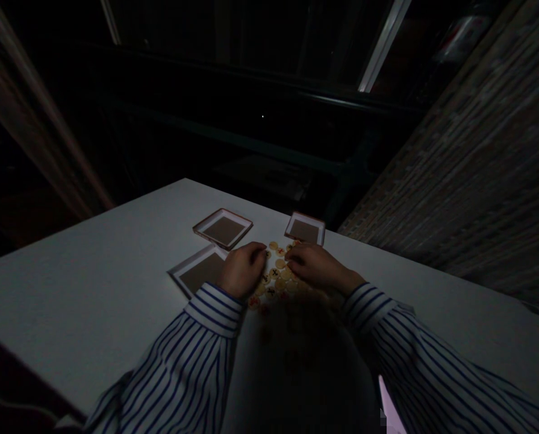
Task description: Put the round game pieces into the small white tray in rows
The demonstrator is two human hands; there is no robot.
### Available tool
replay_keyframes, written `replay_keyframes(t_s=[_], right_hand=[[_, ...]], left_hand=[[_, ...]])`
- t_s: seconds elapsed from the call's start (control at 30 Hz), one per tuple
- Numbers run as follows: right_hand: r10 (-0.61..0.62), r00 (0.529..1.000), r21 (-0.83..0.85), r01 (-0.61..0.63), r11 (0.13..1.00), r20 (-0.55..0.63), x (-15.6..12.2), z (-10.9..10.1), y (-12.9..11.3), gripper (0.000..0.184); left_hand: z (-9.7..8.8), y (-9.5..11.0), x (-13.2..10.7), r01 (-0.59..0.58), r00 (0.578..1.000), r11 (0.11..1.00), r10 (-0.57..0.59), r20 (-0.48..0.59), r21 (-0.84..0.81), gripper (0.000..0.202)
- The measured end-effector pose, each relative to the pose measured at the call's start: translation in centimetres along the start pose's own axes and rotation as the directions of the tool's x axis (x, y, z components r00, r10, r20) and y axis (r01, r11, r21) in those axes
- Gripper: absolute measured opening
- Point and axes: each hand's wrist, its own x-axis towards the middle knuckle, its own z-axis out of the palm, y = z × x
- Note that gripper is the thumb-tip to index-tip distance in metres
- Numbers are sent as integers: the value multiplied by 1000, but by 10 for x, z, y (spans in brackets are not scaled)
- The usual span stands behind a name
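Head view: round yellowish discs (279,283) on white table (93,259) between left hand (243,269) and right hand (318,265); each grip curled, cannot tell if holding; shallow brown-rimmed tray (305,231) near far edge; table spreads wide leftward

I'm getting a very dim feed. The white table (93,259) carries most of the brightness, a dull bluish grey, while the upper half sinks toward black in a grainy murk. A soft-edged shadow (300,361) fills the lower centre; the round pieces (275,272) at its upper fringe fade into it, markings soft. One pinpoint of light (262,116) sits at upper centre, and a pale strip (384,45) gleams at upper right. Toward both lower corners I see the striped sleeves (174,361) stretch (wide lens, I'd say). A lilac patch (391,410) at bottom right-of-centre has blocky edges.
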Motion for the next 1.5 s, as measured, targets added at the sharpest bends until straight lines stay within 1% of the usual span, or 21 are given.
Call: replay_keyframes(t_s=[0.07, 0.13, 0.3, 0.47, 0.53, 0.6, 0.63, 0.67, 0.73, 0.8, 0.87, 0.93, 1.0, 1.1, 1.2, 1.33, 1.4, 1.5], right_hand=[[-36, 999, -10, 36, 999, 8, 5, 3, -4, 22], [-46, 999, -19, 47, 999, 24, 9, 5, -6, 23], [-39, 994, -27, 42, 999, 100, 17, 5, -8, 24], [7, 993, -39, -2, 999, 119, 18, 1, -10, 24], [26, 995, 12, -27, 1000, 99, 18, 2, -11, 23], [55, 995, 159, -67, 985, 77, 19, 3, -9, 23], [81, 994, 263, -99, 960, 76, 19, 4, -8, 25], [116, 990, 376, -138, 916, 80, 19, 5, -7, 27], [186, 977, 586, -210, 783, 103, 20, 6, -4, 31], [232, 966, 736, -239, 633, 115, 20, 6, -1, 32], [252, 960, 821, -238, 518, 119, 20, 6, 0, 31], [254, 959, 867, -232, 440, 128, 20, 6, 1, 30], [244, 960, 897, -226, 381, 138, 20, 6, 1, 28], [243, 959, 920, -222, 322, 147, 20, 6, -1, 26], [236, 960, 926, -221, 304, 152, 20, 5, -4, 24], [218, 965, 927, -208, 313, 143, 19, 2, -8, 25], [215, 967, 918, -206, 340, 137, 18, 0, -10, 25], [212, 967, 886, -216, 411, 138, 16, -2, -14, 26]], left_hand=[[1, 0, 0, -4, 1000, 1000, 3, 2, 1, 29], [2, -2, 0, -9, 1000, 1000, 9, -2, 3, 28], [4, -4, 0, -21, 1000, 1000, 21, -8, 2, 28], [5, -4, 0, -35, 999, 999, 35, -12, -11, 27], [5, -5, 0, -41, 999, 999, 41, -23, -12, 26], [6, -5, 0, -44, 999, 999, 44, -29, -13, 26], [6, -6, 0, -46, 999, 999, 45, -31, -14, 26], [6, -6, 0, -46, 998, 999, 46, -32, -16, 26], [6, -6, 0, -51, 998, 998, 50, -28, -24, 26], [7, -6, 0, -54, 998, 998, 53, -23, -34, 25], [8, -6, -1, -56, 998, 997, 56, -13, -47, 25], [9, -6, -2, -60, 998, 996, 59, -6, -65, 26], [11, -5, -2, -75, 997, 993, 75, -4, -86, 29], [11, -4, -2, -119, 993, 990, 119, -9, -76, 32], [8, -1, -2, -178, 984, 984, 178, -29, -23, 32], [6, 2, -4, -225, 973, 974, 226, -41, 22, 29], [5, 3, -4, -235, 971, 971, 237, -39, 39, 28], [4, 3, -4, -249, 967, 965, 252, -27, 80, 29]])
